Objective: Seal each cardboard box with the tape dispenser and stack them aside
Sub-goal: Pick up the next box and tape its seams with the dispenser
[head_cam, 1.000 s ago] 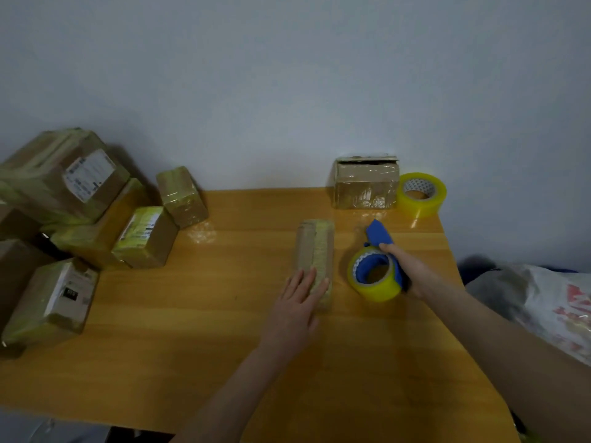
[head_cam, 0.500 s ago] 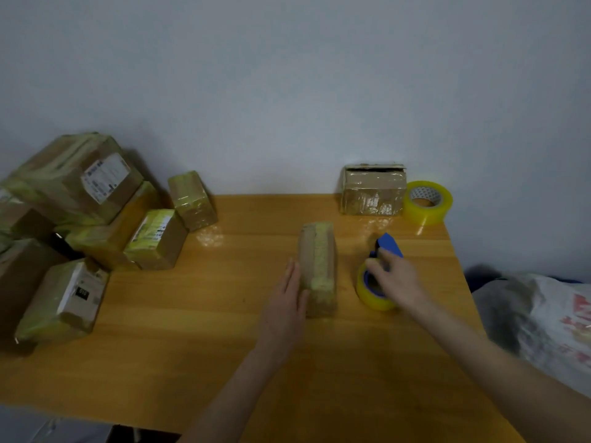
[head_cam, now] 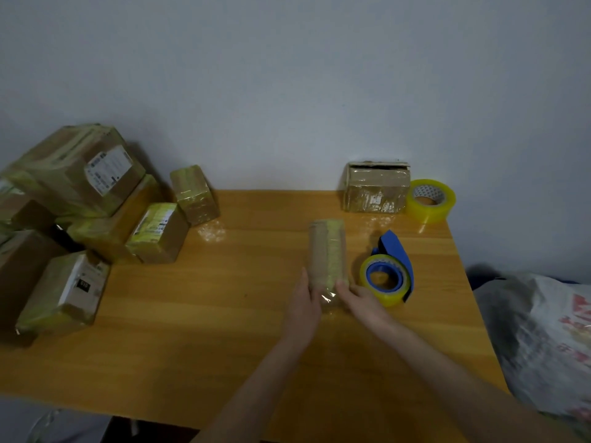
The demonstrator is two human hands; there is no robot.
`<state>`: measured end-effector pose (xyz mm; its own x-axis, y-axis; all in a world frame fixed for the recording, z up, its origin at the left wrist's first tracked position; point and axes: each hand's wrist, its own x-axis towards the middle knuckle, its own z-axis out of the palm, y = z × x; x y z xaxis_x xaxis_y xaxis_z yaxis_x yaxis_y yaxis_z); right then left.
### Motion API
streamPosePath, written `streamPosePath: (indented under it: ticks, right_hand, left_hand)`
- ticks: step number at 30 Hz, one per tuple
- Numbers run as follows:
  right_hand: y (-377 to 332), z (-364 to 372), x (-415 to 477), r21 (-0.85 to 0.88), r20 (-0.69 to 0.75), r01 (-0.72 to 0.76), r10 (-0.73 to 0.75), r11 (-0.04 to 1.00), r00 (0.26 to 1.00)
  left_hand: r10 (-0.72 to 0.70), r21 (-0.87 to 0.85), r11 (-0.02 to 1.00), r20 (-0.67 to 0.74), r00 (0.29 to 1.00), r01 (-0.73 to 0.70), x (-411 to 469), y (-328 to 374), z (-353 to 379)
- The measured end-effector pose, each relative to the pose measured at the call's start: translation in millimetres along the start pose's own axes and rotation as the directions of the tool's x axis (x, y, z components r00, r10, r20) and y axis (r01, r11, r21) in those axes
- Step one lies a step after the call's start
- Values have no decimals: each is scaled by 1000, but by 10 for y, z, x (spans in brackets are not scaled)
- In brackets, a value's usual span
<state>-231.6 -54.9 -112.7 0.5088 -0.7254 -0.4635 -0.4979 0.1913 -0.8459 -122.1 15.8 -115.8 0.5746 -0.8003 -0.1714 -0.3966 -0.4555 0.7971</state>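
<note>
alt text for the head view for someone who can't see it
The left hand and right hand touch the near end of a narrow taped cardboard box on a wooden table, with a blue tape dispenser lying right of it. Taped boxes are piled at the left; another box and a yellow tape roll sit by the far wall.

A narrow, tape-wrapped cardboard box [head_cam: 327, 251] lies flat, its long axis pointing away. The blue tape dispenser [head_cam: 387, 276], loaded with a yellowish roll, rests just to its right, and taped boxes [head_cam: 80, 219] pile far left.
</note>
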Motion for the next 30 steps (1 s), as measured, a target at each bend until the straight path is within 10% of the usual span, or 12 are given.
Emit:
streamPosePath:
  ticks: [9,17,30]
  right_hand:
    - [105,-144,23,-519,-25,209,-259,829,965]
    - [158,-29,90,-639,-146,133,-289,758,946]
    - [46,-50,85,-637,-137,159,-314,754,939]
  left_hand:
    - [183,11,983,5,983,-183,41,-189,-143]
    - [356,178,922,-44,934,-343,72,-287,-99]
    - [244,135,962,-27,969,-238,135,-220,-80]
